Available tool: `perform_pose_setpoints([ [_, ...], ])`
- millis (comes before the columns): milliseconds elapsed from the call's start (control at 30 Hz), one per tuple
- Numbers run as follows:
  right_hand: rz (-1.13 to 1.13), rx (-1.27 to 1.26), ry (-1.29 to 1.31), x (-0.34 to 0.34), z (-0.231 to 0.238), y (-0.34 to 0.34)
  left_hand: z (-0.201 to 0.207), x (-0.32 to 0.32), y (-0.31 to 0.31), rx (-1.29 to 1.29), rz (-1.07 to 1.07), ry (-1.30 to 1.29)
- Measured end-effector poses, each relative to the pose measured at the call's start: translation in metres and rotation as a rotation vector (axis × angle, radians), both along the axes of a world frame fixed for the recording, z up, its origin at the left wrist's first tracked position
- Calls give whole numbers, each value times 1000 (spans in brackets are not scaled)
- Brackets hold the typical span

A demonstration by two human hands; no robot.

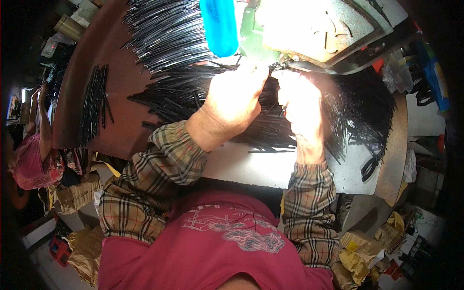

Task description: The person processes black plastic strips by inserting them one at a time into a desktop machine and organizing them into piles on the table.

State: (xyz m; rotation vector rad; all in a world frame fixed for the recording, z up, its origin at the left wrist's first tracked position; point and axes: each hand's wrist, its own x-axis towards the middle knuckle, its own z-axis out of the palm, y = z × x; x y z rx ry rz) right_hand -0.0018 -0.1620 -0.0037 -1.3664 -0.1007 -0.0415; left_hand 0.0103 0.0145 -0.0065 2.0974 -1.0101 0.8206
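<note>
- Black strands [176, 94] are spread over the tabletop [244, 169], ten to two o'clock; likely light, springy, slippery, best pinched mid-length.
- Left hand [232, 104] and right hand [303, 106] are curled at twelve; in glare, each grip's closure cannot be told.
- Just beyond, a green machine [252, 36] is set.

Worker [203, 261], left hand [234, 99] and right hand [303, 104] close together, fingers curled, beside a glare-lit green machine [253, 37] above black strips [176, 94]
</note>
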Motion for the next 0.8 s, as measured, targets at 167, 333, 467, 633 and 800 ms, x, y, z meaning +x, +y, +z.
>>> perform_pose_setpoints([
  [167,0,39,-4,-2,1,0,4,-2,0,-3,-33,81],
  [333,27,33,56,-8,9,-1,6,4,16,-6,-8,239],
  [467,-43,138,-2,-4,-1,-8,39,6,44,-148,36,943],
  [633,-13,322,179,0,-2,-6,40,7,47,-529,-197,1355],
  [800,-8,236,16,1,-15,-9,21,13,27,-653,-349,1273],
])
